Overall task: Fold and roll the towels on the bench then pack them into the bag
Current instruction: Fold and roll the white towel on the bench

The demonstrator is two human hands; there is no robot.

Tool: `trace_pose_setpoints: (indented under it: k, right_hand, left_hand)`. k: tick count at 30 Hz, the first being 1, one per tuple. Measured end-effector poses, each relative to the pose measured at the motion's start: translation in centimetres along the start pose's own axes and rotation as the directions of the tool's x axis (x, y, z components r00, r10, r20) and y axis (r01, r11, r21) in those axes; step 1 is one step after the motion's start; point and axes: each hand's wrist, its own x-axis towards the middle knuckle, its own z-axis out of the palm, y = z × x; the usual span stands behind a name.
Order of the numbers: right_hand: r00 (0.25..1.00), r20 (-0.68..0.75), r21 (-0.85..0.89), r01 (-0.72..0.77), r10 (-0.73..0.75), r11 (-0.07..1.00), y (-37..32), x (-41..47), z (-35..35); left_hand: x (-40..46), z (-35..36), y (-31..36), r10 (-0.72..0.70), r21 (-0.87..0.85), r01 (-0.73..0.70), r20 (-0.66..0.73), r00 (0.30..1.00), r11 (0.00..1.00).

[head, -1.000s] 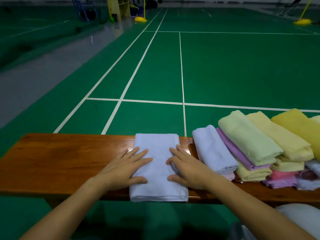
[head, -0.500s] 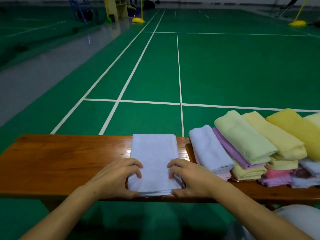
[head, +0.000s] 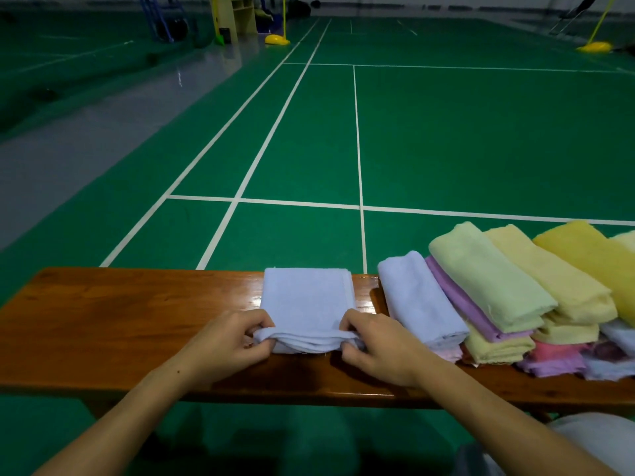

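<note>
lying on the wooden surface (head: pixel 137 317), one folded pale blue towel (head: pixel 305 297) is gripped at its near end by two hands – the left hand (head: pixel 228 345) and the right hand (head: pixel 378 348), fingers curled round the first turn of a roll. just to the right a heap of folded towels (head: pixel 515 297) is stacked – blue, purple, green, yellow, pink; an exact count cannot be made. green court flooring (head: pixel 446 132) with white lines is seen beyond.

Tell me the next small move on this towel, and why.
Probably roll the pinched near edge forward. Both hands, left and right, pinch the towel at its near end, which is lifted and curled; the rest lies flat on the bench.
</note>
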Motion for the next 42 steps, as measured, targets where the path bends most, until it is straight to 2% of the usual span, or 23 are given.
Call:
trace_pose_setpoints:
  k: [3, 5, 7, 11, 14, 18, 24, 27, 30, 35, 39, 42]
  right_hand:
    - [0.999, 0.024, 0.136, -0.045, 0.042, 0.99, -0.1, -0.2, -0.4]
    - [0.995, 0.075, 0.238, -0.083, 0.067, 0.968, 0.0, -0.4, -0.7]
    - [0.993, 0.073, 0.352, -0.109, 0.089, 0.93, 0.1, -0.4, -0.5]
    - [0.983, -0.024, 0.572, -0.136, 0.182, 0.809, 0.1, 0.1, -0.1]
    - [0.981, 0.032, 0.666, -0.165, 0.194, 0.727, 0.2, 0.4, -0.4]
    - [0.978, -0.033, 0.633, -0.138, 0.204, 0.762, 0.6, 1.0, -0.1]
    - [0.917, -0.211, 0.63, -0.137, 0.338, 0.765, 1.0, 2.8, 0.0]
    - [0.905, -0.246, 0.62, -0.129, 0.347, 0.774, 1.0, 3.9, 0.2]
    - [0.908, -0.278, 0.582, -0.101, 0.314, 0.807, 1.4, 5.1, 0.4]
    - [0.908, -0.294, 0.51, -0.116, 0.299, 0.853, 1.7, 6.9, 0.3]
    - [0.904, -0.261, 0.427, -0.206, 0.338, 0.88, 2.0, 8.0, 0.3]
    - [0.891, -0.252, 0.348, -0.281, 0.378, 0.894, 2.0, 8.8, 0.4]
  left_hand:
    - [-0.4, -0.2, 0.0, -0.05, -0.157, 0.061, 0.07, 0.996, 0.986]
    - [-0.6, -0.4, -0.1, -0.062, -0.22, 0.096, 0.157, 0.986, 0.971]
    - [-0.7, -0.4, 0.1, -0.06, -0.271, 0.109, 0.184, 0.981, 0.956]
    - [-0.5, -0.2, 0.6, -0.065, -0.423, 0.105, 0.108, 0.992, 0.9]
    - [0.1, 0.0, 0.6, -0.183, -0.563, 0.166, 0.026, 0.983, 0.809]
    - [0.8, -0.1, 0.9, -0.267, -0.646, 0.211, 0.011, 0.964, 0.734]
    - [1.8, -1.1, 1.6, -0.3, -0.713, 0.258, 0.07, 0.951, 0.652]
    - [2.3, -1.6, 1.5, -0.32, -0.63, 0.309, 0.1, 0.942, 0.712]
    - [3.1, -1.9, 1.5, -0.296, -0.595, 0.265, 0.048, 0.954, 0.759]
    - [4.6, -1.7, 1.0, -0.292, -0.606, 0.235, 0.006, 0.957, 0.76]
    - [6.1, -0.4, -0.8, -0.354, -0.511, 0.257, -0.1, 0.93, 0.82]
    - [7.1, 0.3, -2.3, -0.423, -0.428, 0.33, -0.142, 0.895, 0.841]
